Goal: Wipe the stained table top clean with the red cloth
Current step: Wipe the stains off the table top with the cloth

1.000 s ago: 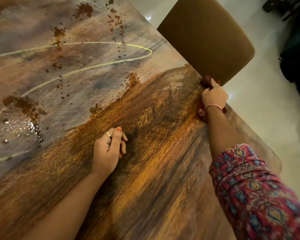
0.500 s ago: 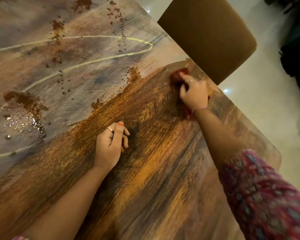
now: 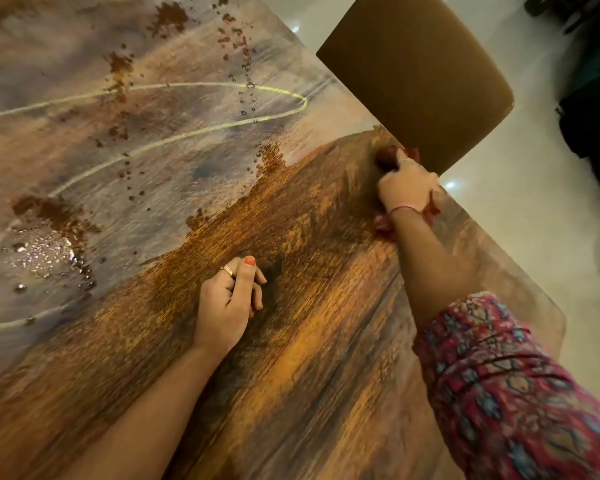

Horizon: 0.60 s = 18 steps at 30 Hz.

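The glossy table top [image 3: 174, 174] carries brown stain patches, specks and water droplets at its left and far part, and a wide smeared brown band across the middle. My right hand [image 3: 406, 188] presses the red cloth [image 3: 387, 157] flat on the table near its right edge, in front of the chair. Bits of cloth show beyond the fingers and beside the wrist. My left hand [image 3: 231, 299] rests on the smeared band, fingers curled in, holding nothing.
A brown padded chair back [image 3: 420, 74] stands against the table's right edge, just beyond the cloth. White tiled floor [image 3: 520, 209] lies to the right. Dark objects [image 3: 593, 109] sit at the far right on the floor.
My right hand with the cloth swept left from the table's edge, then came back right toward the edge by the chair. My left hand has stayed in place.
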Motion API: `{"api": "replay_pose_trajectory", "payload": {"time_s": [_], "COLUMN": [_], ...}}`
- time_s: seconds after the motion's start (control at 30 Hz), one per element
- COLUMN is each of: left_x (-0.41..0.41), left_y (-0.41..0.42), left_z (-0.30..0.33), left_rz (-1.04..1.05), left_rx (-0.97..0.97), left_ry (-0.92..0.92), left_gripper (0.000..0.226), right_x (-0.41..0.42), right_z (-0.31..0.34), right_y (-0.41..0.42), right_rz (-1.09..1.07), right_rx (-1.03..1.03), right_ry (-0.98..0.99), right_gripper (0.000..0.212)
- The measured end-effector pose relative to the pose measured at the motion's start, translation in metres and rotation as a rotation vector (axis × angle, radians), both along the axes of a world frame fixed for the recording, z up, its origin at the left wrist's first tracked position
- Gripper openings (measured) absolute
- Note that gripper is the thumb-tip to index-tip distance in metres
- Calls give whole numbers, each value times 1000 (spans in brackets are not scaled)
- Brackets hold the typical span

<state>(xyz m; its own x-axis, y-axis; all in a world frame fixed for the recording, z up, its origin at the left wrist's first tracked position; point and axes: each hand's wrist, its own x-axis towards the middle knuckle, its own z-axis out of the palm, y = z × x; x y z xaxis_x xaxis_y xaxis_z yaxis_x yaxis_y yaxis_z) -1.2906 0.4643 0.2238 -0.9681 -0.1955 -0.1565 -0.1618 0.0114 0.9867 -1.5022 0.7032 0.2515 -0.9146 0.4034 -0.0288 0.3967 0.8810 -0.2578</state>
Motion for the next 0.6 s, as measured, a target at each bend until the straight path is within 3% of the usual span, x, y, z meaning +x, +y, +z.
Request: {"api": "replay_pose_trajectory", "payload": {"time_s": [0.1,0.17,0.2,0.27,0.4,0.6], "left_x": [0,1,2,3,1,2], "left_y": [0,0,0,-1,-1,1], "left_z": [-1,-2,-2,-3,-3,-3], "left_rz": [-11,-9,-10,-3,-4,-7], "left_rx": [-9,7,9,17,40,45], "left_ry": [11,16,15,12,6,11], "left_gripper": [38,39,39,39,40,42], "right_x": [32,48,42,19,4,24], "right_z": [-12,-19,-18,-14,4,-4], "right_y": [-51,-51,-39,-8,73,94], "right_rz": [385,666,708,523,-103,-348], "right_rx": [18,94,115,114,77,85], "right_ry": [47,46,39,32,-28,-27], "right_gripper": [49,50,50,50,50,42]}}
